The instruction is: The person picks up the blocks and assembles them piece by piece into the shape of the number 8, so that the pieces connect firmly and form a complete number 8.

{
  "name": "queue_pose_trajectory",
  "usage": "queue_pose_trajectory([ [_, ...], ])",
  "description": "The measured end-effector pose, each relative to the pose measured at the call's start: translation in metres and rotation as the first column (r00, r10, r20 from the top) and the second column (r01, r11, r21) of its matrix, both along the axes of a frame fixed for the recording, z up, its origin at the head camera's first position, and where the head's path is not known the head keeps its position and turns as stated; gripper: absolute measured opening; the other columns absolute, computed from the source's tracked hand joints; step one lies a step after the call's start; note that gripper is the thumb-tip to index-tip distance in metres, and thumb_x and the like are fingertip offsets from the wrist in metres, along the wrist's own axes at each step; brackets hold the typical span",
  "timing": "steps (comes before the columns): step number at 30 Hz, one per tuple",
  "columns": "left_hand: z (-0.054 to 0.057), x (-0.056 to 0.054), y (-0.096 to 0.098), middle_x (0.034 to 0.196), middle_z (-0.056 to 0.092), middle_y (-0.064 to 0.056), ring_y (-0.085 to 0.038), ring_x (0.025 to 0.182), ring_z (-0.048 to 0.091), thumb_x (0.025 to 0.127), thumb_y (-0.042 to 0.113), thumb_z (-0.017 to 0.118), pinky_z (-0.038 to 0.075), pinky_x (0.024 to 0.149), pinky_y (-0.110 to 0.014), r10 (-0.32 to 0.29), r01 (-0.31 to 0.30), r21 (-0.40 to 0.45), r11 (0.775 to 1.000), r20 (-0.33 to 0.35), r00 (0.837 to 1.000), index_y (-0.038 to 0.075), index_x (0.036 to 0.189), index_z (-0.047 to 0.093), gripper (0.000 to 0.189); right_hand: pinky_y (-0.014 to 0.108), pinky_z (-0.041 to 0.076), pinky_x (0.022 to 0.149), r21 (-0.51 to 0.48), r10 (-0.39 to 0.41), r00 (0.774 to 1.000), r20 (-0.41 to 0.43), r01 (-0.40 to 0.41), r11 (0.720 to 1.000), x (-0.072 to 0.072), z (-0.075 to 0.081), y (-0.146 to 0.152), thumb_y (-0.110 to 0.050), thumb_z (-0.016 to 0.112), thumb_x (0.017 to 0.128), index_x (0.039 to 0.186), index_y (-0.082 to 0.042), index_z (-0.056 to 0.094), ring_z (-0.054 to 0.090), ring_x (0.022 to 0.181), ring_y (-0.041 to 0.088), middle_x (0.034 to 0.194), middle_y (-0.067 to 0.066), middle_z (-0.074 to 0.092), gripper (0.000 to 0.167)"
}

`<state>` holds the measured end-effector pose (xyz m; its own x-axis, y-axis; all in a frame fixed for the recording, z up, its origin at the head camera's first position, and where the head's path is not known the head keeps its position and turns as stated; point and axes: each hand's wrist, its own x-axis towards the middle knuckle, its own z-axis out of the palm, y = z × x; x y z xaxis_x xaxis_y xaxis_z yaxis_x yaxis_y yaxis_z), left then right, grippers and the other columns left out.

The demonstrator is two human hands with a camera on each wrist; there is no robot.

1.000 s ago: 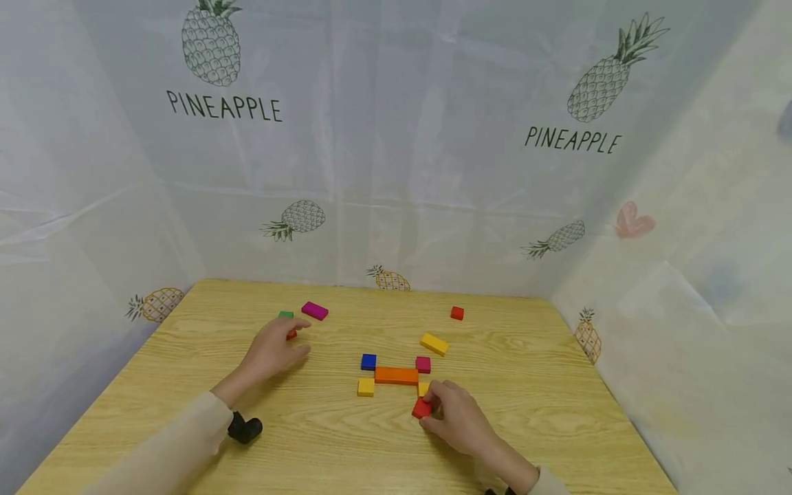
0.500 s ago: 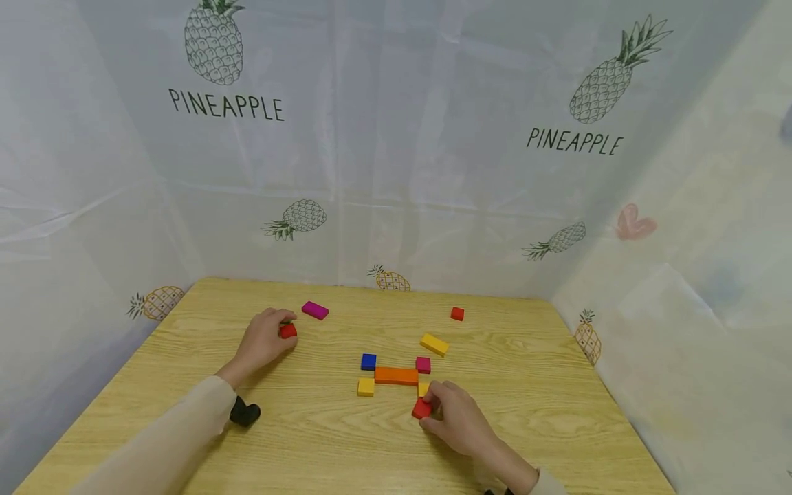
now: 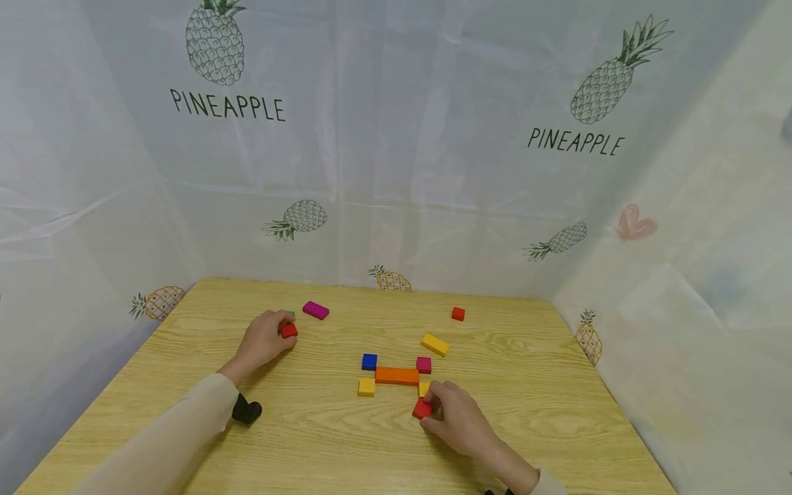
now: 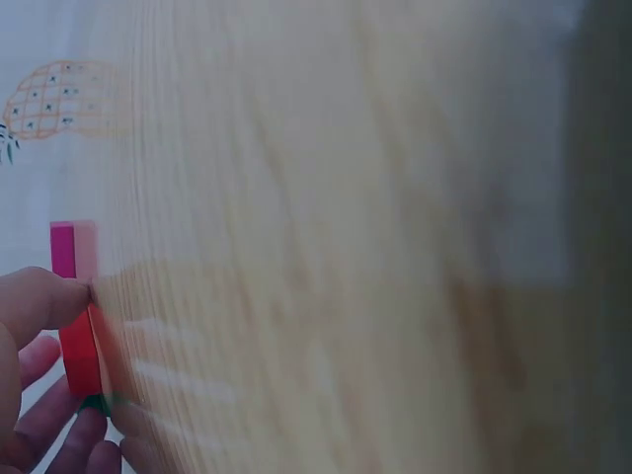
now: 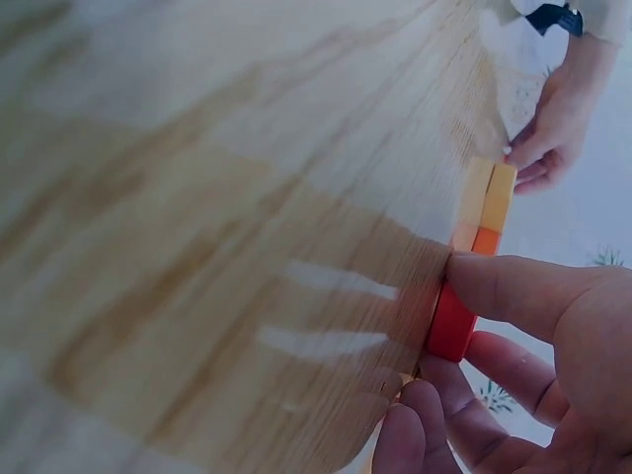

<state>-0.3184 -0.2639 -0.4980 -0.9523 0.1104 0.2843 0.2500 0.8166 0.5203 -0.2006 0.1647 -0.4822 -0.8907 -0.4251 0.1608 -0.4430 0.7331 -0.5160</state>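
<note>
Left grip (image 3: 262, 340) has got a red block (image 3: 289, 331) pinched well back-left of the orange bar (image 3: 397, 376), and the right grip (image 3: 458, 416) pinches a second red one (image 3: 422, 409) just in front of that bar's right end.

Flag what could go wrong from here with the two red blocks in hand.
1. The right grip holds the right-held red block right next to a yellow square; a small slip could nudge that square away from the orange bar.
2. The left grip holds the left-held red block with a green block close by its fingers; lifting might drag or tip the green one.
</note>
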Motion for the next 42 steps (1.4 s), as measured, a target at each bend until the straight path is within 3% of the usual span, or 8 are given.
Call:
queue_pose_trajectory([
  [10,0.003,0.003,0.001,0.109,0.07,-0.021,-0.032,0.094,0.065,0.091,0.013,0.083,0.055,0.079,-0.048,0.026,-0.026,0.015,1.0,0.052,0.998,-0.006,0.121,0.07,0.038,0.024,0.041,0.062,-0.009,-0.002,1.0,0.008,0.002,1.0,0.001,0.0,0.0,-0.014,0.09,0.084,0.099,-0.013,0.066,0.045,0.074,0.005,0.089,-0.002,0.059,0.028],
  [23,0.007,0.009,0.002,0.105,0.074,-0.017,-0.03,0.092,0.068,0.09,0.011,0.081,0.057,0.082,-0.049,0.014,-0.021,0.069,0.997,0.101,0.995,-0.005,0.119,0.071,0.035,0.024,0.042,0.063,-0.007,0.0,1.0,0.006,0.0,1.0,0.0,-0.002,0.001,-0.014,0.091,0.084,0.099,-0.014,0.066,0.047,0.075,0.005,0.089,-0.002,0.06,0.029],
  [29,0.011,0.016,0.014,0.111,0.074,-0.015,-0.03,0.099,0.07,0.09,0.013,0.083,0.059,0.085,-0.045,-0.024,0.009,0.128,0.992,0.118,0.993,-0.001,0.119,0.073,0.034,0.024,0.043,0.064,0.002,0.001,1.0,0.011,-0.001,1.0,-0.001,-0.002,0.001,-0.016,0.091,0.085,0.099,-0.014,0.066,0.049,0.077,0.007,0.09,-0.002,0.06,0.029],
  [42,0.021,0.042,0.041,0.103,0.073,-0.003,-0.019,0.093,0.067,0.087,0.012,0.086,0.057,0.084,-0.04,-0.073,0.052,0.173,0.984,0.118,0.99,0.008,0.113,0.074,0.028,0.024,0.042,0.063,0.003,-0.002,1.0,0.001,0.002,1.0,0.001,-0.001,-0.001,-0.013,0.091,0.084,0.099,-0.013,0.066,0.047,0.075,0.005,0.089,-0.002,0.06,0.029],
])
